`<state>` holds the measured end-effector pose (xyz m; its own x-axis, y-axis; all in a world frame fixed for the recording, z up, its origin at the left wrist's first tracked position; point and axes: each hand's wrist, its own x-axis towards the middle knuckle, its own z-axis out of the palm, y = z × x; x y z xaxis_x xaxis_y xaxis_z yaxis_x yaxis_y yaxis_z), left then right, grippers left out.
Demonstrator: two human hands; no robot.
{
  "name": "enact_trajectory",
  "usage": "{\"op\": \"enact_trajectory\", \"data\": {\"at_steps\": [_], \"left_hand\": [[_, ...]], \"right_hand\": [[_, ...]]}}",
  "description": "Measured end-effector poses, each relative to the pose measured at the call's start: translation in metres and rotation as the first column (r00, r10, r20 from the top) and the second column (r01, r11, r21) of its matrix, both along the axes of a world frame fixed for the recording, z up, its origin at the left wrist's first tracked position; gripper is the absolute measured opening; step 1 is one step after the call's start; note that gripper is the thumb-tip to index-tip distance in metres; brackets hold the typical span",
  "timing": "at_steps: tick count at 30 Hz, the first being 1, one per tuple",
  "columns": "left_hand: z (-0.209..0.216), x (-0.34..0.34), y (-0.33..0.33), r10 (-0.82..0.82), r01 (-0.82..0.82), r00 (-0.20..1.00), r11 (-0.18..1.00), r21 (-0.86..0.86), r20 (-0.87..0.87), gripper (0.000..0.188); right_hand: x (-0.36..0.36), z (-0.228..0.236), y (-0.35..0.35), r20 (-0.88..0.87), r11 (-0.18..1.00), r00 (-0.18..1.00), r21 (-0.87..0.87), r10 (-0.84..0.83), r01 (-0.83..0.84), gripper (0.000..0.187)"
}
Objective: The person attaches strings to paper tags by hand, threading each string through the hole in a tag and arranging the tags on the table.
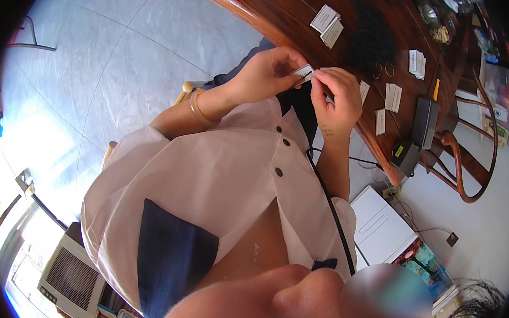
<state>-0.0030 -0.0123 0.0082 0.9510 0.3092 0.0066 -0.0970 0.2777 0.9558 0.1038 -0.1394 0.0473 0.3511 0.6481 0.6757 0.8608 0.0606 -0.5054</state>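
A small white card [304,72] with dark print is pinched between the thumb and fingers of my left hand [264,76], just off the table's near edge. My right hand [338,97] is closed, thumb and forefinger pressed together at the card's right end. Whether those fingertips grip the card itself or something thin at it, I cannot make out. Past my hands, a tangled heap of black cord-like strands [368,42] lies on the dark wooden table [298,25]. Two thin loops [385,69] stick out at its near side.
Small stacks of printed white cards [326,26] lie about the table, with more cards [392,97] at the right. A black box [425,121] and a yellow pen-like stick [436,89] are near a wooden chair [467,158]. A black cable [329,195] runs down across my shirt.
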Motion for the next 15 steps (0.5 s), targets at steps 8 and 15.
{"op": "enact_trajectory", "data": {"at_steps": [8,15], "left_hand": [[0.005,0.001,-0.004,0.031,-0.029,0.999,0.996,0.084,-0.025,0.024],[0.011,0.001,-0.001,-0.008,0.009,0.999,1.000,-0.008,0.032,0.021]], "right_hand": [[-0.002,-0.004,0.005,0.454,0.996,0.891,-0.060,-0.031,0.065,0.032],[-0.012,-0.008,0.003,-0.203,0.991,0.974,0.065,-0.104,0.119,0.019]]}}
